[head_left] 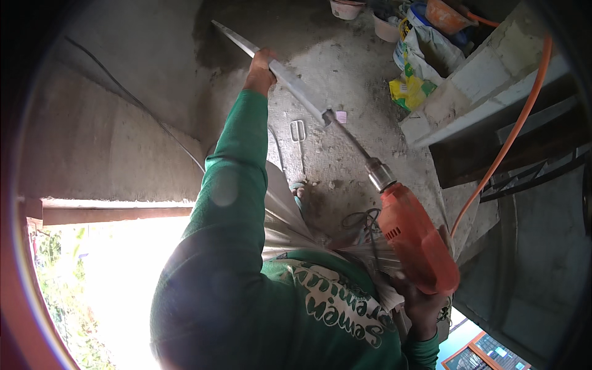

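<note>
My left hand (pixel 261 69), arm stretched forward, is closed around a long pale metal bar (pixel 300 91). My right hand (pixel 422 305) is wrapped round the rear handle of a red power drill (pixel 416 237), low on the right by my body; the drill hides part of its fingers. A long thin rod (pixel 350 137) sticks out of the drill's metal chuck (pixel 380 174). The rod's tip meets the near end of the bar; whether it enters the bar I cannot tell. A mixing paddle (pixel 298 132) with a looped metal head lies on the concrete floor below the bar.
Buckets (pixel 387 28), an orange basin (pixel 447 17) and a yellow-green bag (pixel 410 89) stand at the far right. A block ledge (pixel 487 77) runs along the right, with an orange hose (pixel 524 117) over it. A dark cable (pixel 132 95) crosses the left wall. Bright daylight enters lower left.
</note>
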Demonstrator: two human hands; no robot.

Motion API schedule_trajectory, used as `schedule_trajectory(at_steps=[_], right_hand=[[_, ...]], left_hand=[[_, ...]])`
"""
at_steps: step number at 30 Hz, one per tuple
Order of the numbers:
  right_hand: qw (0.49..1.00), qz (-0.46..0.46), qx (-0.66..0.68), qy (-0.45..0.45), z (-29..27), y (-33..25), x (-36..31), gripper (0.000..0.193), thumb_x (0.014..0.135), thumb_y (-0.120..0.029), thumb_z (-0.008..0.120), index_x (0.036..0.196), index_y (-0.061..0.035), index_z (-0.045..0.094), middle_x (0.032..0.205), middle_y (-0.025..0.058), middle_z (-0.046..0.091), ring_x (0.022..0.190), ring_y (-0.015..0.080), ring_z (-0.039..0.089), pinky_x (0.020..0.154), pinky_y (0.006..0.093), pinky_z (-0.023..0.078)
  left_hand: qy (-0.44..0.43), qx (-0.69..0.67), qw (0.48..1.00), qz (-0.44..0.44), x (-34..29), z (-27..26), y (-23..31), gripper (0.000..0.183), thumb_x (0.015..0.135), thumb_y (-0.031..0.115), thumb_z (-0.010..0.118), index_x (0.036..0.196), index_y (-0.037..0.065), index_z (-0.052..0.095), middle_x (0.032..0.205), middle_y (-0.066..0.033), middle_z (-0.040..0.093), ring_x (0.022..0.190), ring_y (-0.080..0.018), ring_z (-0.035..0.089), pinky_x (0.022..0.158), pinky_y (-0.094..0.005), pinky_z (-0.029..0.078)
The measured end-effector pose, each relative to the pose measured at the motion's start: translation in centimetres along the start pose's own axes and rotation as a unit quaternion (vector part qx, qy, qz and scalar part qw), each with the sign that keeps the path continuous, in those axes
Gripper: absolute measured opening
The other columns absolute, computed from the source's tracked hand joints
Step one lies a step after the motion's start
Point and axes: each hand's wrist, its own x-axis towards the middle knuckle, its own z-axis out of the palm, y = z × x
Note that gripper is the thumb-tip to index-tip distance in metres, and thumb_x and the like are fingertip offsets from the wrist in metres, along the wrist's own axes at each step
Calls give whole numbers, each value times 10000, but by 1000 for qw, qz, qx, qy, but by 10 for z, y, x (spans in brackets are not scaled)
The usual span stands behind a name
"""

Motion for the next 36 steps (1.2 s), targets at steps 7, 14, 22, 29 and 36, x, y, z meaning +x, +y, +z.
schedule_trajectory(at_steps=[7, 14, 22, 29, 36], right_hand=[[998, 0, -55, -3, -21, -6, -11, 651, 804, -52, 814, 1374, 55, 519, 1167, 158, 658, 991, 248, 717, 824, 350, 584], [987, 118, 106, 36, -30, 1, -11, 692, 759, -48, 877, 1357, 67, 548, 1220, 162, 701, 1042, 226, 717, 883, 373, 576], [999, 42, -2, 28, -45, 3, -5, 591, 802, -115, 817, 1296, 60, 545, 977, 118, 700, 839, 209, 709, 709, 320, 578], [974, 152, 155, 65, -39, -22, -3, 605, 833, -236, 822, 1256, 77, 522, 806, 77, 651, 621, 136, 635, 545, 266, 511], [982, 120, 142, 41, -43, -5, 1, 669, 821, -260, 836, 1290, 81, 502, 838, 82, 650, 655, 138, 641, 566, 272, 512]], left_hand=[[-4, 18, 1000, -15, 0, 4, -3, 151, 814, 262, 675, 797, 140, 589, 730, -57, 533, 641, -254, 534, 598, -452, 478], [-6, 0, 1000, 9, 13, -7, -3, 161, 817, 259, 677, 792, 125, 591, 735, -68, 537, 654, -281, 542, 613, -465, 486], [-13, 0, 999, 35, 14, -13, -1, 165, 842, 259, 659, 844, 100, 616, 765, -76, 545, 678, -281, 553, 602, -448, 492], [-5, -5, 1000, 15, 16, -14, 1, 146, 844, 224, 647, 826, 102, 569, 754, -78, 518, 631, -276, 534, 575, -451, 483], [-20, -23, 999, -20, 15, -10, -4, 163, 827, 176, 657, 799, 103, 513, 666, -65, 474, 529, -261, 488, 507, -424, 458]])
